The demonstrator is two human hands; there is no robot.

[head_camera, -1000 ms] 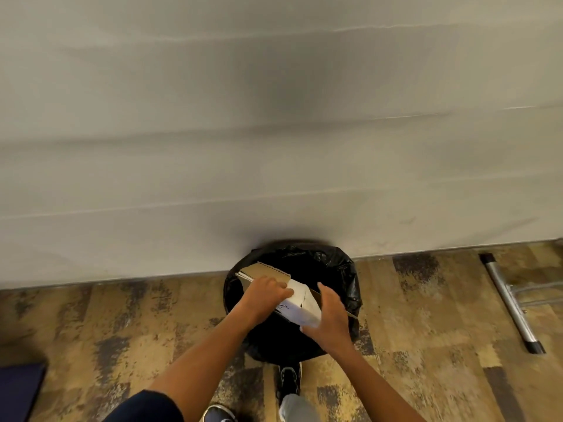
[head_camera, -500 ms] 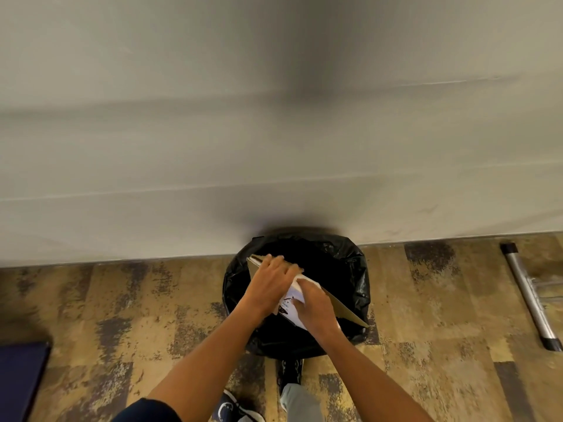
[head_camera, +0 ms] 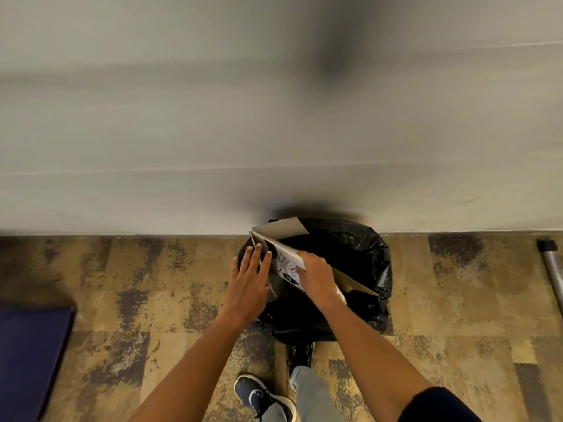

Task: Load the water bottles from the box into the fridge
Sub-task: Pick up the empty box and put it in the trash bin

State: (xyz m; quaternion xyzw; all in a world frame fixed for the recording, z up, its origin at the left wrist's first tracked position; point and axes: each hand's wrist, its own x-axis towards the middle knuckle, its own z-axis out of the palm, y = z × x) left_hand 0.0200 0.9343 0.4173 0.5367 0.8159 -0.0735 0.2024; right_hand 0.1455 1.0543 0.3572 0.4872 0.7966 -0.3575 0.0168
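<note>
Two hands meet over a bin just below the middle of the frame. The flattened cardboard box point(head_camera: 285, 254) sits tilted across the mouth of the bin point(head_camera: 359, 254), which is lined with a black plastic bag and stands on the floor right against the foot of the wall. One brown flap of the box pokes up at the bin's far left rim, another brown edge runs down toward the bin's right side, and a white printed face shows between the hands.

The left hand point(head_camera: 249, 278) lies flat on the left part of the box, fingers straight and close together, fingertips up near the fold; it presses rather than grips. The right hand point(head_camera: 316, 277) is curled over the printed face and the upper edge of the box, gripping it, knuckles toward the camera. Both forearms come up from the bottom of the frame, and a dark sleeve shows at the lower right.

Water bottles and the fridge do not appear anywhere in this view.

At the bottom centre a dark blue sneaker point(head_camera: 263, 397) stands on the mottled tan and grey floor point(head_camera: 152, 284), beside a leg in light grey trousers; a second dark shoe is partly hidden under the bin's near side. A navy blue object point(head_camera: 30, 357) fills the lower left corner. A metal tube with a black cap point(head_camera: 553, 269) slants along the right edge. The pale wall point(head_camera: 213, 117) fills the upper half, blurred.
</note>
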